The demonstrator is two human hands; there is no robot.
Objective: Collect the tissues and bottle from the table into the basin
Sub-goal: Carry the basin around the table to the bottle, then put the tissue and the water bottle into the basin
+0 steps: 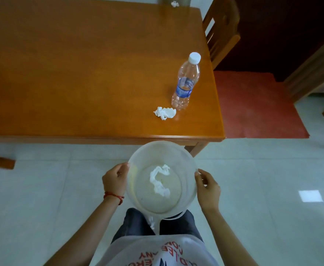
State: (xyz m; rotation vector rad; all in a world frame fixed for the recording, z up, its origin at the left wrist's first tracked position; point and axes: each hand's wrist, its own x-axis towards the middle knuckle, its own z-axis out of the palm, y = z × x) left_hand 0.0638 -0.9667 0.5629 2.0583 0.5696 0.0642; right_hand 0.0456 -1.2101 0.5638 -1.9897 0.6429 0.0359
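Fingers of the left hand and right hand gripped opposite rims of the basin, held below the table's near edge, probably to receive items. One tissue lay inside; another tissue touched or nearly touched the upright bottle; a third crumpled tissue sat far back.

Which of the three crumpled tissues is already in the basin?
The long twisted tissue lying on the basin floor. The others remain on the table: one beside the bottle, one at the far edge.

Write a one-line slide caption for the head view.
Both hands, left and right, hold a basin containing one tissue; a bottle and two more tissues remain on the table.
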